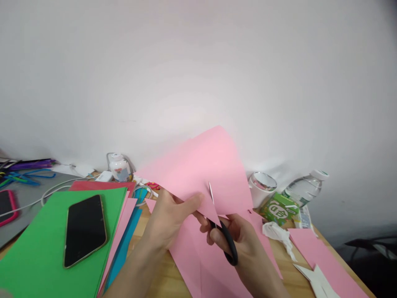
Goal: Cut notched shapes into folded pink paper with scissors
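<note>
My left hand (169, 217) pinches the lower edge of a large pink paper sheet (201, 165) and holds it up off the table. My right hand (245, 244) grips black-handled scissors (225, 236), fingers through the loops. The blades point up into the pink sheet, with the tip showing near the middle of its lower edge. A pink triangular flap hangs between my two hands. More pink paper (198, 260) lies flat under my hands.
A black phone (84, 229) rests on a stack of green paper (37, 248) at the left. A white cup (261, 188), green carton (279, 209), water bottle (304, 186), crumpled tissue (277, 234) and pink offcuts (325, 256) lie right. A small white bottle (119, 167) stands by the wall.
</note>
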The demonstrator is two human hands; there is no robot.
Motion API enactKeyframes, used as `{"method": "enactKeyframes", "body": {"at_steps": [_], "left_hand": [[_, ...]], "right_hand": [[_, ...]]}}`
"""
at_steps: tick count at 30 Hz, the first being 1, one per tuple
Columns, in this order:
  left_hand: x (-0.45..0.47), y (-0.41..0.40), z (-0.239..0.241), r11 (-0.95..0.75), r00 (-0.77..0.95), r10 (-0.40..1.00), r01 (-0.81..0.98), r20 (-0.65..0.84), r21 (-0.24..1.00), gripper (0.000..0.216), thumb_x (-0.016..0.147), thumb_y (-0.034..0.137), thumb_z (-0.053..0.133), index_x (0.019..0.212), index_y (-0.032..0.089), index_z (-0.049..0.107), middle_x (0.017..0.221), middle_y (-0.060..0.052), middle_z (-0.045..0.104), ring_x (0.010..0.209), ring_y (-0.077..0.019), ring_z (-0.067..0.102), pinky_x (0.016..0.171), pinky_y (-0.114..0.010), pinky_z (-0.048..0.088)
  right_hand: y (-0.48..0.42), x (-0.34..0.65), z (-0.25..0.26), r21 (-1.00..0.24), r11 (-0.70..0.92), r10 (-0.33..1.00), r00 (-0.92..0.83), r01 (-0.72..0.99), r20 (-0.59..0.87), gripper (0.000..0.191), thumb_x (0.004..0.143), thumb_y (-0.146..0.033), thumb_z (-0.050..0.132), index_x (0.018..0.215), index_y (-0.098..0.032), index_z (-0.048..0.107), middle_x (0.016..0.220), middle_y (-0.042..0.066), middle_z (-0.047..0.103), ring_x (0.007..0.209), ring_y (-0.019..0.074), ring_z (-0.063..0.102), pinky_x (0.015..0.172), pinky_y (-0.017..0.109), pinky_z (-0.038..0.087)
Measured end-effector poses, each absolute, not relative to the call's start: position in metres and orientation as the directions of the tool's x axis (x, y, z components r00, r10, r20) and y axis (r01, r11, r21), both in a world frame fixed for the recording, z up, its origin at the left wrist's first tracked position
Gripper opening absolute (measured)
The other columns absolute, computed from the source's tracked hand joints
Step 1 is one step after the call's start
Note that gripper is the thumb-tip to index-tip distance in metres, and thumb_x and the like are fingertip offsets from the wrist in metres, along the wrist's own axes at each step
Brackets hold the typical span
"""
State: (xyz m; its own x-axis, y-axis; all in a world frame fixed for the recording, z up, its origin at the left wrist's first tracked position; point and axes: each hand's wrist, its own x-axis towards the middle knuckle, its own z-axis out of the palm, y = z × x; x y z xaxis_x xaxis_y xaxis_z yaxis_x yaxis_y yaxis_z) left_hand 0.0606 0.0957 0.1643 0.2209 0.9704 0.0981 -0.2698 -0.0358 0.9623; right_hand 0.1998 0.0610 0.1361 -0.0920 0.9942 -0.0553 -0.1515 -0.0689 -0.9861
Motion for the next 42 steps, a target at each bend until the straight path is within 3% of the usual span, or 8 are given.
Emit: {"method": "enactKeyframes", "body": {"at_steps": [9, 19, 23, 31, 42], "left_hand": [[0.062, 0.095, 0.166, -0.023, 0.194, 0.977, -0.307, 0.086, 0.951, 0.026, 0.071, 0.013, 0.058, 0.044, 0.013, 0.059, 0.049, -0.004, 0.063, 0.043, -0.0133, 0.056, 0.043, -0.025, 0.048], [0.062, 0.095, 0.167, -0.035, 0.21, 0.973, -0.284, 0.098, 0.958, 0.033, 0.071, 0.013, 0.056, 0.038, 0.014, 0.057, 0.044, -0.004, 0.061, 0.043, -0.0133, 0.055, 0.046, -0.025, 0.047], [0.059, 0.095, 0.163, -0.012, 0.253, 0.964, -0.263, 0.081, 0.965, 0.031, 0.073, 0.013, 0.056, 0.042, 0.014, 0.058, 0.047, -0.004, 0.062, 0.046, -0.0133, 0.056, 0.048, -0.025, 0.047], [0.061, 0.095, 0.163, 0.009, 0.265, 0.961, -0.314, 0.078, 0.949, 0.024, 0.074, 0.013, 0.058, 0.05, 0.013, 0.058, 0.049, -0.002, 0.06, 0.042, -0.0127, 0.055, 0.045, -0.025, 0.046], [0.059, 0.094, 0.161, -0.005, 0.275, 0.958, -0.279, 0.085, 0.96, 0.03, 0.076, 0.012, 0.055, 0.046, 0.013, 0.058, 0.047, -0.003, 0.06, 0.044, -0.0135, 0.057, 0.048, -0.025, 0.047]], "right_hand": [[0.064, 0.203, 0.132, -0.983, -0.085, 0.987, -0.149, -0.16, -0.061, 0.03, 0.064, -0.036, 0.075, 0.081, -0.017, 0.059, 0.076, 0.005, 0.067, 0.063, 0.0143, 0.057, 0.06, 0.027, 0.049], [0.064, 0.203, 0.137, -0.984, -0.093, 0.987, -0.147, -0.154, -0.071, 0.017, 0.065, -0.026, 0.071, 0.074, -0.017, 0.058, 0.07, 0.003, 0.066, 0.063, 0.0143, 0.056, 0.059, 0.025, 0.047], [0.065, 0.202, 0.141, -0.985, -0.094, 0.979, -0.191, -0.142, -0.066, 0.026, 0.063, -0.029, 0.074, 0.083, -0.015, 0.063, 0.069, 0.002, 0.064, 0.064, 0.0162, 0.056, 0.063, 0.027, 0.047], [0.065, 0.202, 0.145, -0.998, -0.048, 0.975, -0.219, -0.041, -0.038, 0.03, 0.065, -0.043, 0.072, 0.077, -0.015, 0.072, 0.074, 0.005, 0.066, 0.073, 0.0204, 0.055, 0.067, 0.028, 0.045], [0.065, 0.202, 0.141, -0.993, -0.075, 0.976, -0.213, -0.087, -0.055, 0.018, 0.064, -0.034, 0.074, 0.071, -0.017, 0.071, 0.06, -0.001, 0.052, 0.059, 0.0121, 0.041, 0.057, 0.021, 0.044]]}}
